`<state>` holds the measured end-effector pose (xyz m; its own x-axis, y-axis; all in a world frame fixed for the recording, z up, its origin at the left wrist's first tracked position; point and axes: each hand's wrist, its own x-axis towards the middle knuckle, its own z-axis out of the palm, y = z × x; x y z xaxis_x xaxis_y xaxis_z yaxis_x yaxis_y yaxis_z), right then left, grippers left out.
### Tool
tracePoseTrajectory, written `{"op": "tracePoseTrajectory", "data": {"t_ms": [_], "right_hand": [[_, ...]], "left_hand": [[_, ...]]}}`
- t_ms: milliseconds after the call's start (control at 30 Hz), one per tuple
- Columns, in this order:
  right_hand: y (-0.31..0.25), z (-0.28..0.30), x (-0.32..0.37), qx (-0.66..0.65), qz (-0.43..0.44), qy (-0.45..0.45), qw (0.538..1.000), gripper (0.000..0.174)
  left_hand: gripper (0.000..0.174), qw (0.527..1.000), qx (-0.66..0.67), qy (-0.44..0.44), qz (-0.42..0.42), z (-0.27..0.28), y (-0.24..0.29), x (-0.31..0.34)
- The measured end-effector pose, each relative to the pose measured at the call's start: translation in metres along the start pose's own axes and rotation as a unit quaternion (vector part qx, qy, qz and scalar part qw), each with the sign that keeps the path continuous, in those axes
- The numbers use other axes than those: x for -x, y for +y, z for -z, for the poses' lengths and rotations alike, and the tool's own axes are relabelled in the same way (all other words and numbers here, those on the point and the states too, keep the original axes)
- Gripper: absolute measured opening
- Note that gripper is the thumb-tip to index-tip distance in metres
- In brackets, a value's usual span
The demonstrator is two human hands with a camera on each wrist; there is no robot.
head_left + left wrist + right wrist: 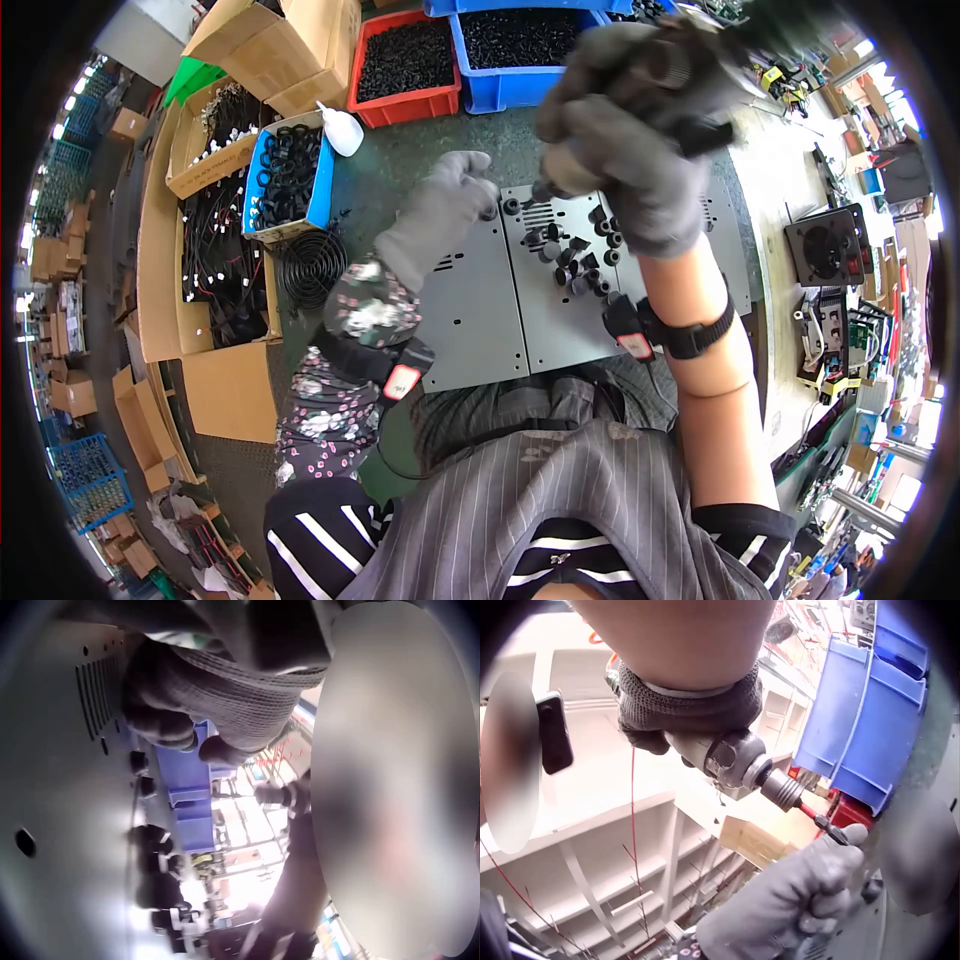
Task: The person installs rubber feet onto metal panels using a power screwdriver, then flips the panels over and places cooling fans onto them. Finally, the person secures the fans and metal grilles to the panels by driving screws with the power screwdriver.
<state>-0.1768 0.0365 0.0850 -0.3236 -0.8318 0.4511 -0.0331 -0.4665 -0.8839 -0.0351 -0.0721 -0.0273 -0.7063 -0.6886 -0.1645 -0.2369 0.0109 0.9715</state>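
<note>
over the flat grey perforated metal plate, the gloved right hand grips a grey cylindrical electric screwdriver, tip at the plate. the gloved left hand pinches its thin red bit with curled fingers, near small black rubber feet.

red bin, blue bin, cardboard boxes

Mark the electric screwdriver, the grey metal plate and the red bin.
electric screwdriver (780,785), right wrist view, chuck
grey metal plate (470,320), head view, bare left half
red bin (408,104), head view, front wall
</note>
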Motion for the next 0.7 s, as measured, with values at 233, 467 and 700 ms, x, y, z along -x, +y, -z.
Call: {"op": "tracePoseTrajectory", "data": {"t_ms": [233,467,700], "right_hand": [[-0.019,0.017,0.047,-0.151,0.042,0.071,0.985,0.041],[-0.012,0.025,0.065,-0.239,0.093,0.087,0.963,0.040],[-0.015,0.013,0.070,-0.233,0.099,0.121,0.960,0.046]], "left_hand": [[0.029,0.891,0.385,-0.146,0.192,0.007,0.023,0.051],[0.033,0.856,0.456,-0.108,0.218,-0.009,0.029,0.076],[0.030,0.807,0.525,-0.174,0.209,-0.020,0.016,0.084]]}}
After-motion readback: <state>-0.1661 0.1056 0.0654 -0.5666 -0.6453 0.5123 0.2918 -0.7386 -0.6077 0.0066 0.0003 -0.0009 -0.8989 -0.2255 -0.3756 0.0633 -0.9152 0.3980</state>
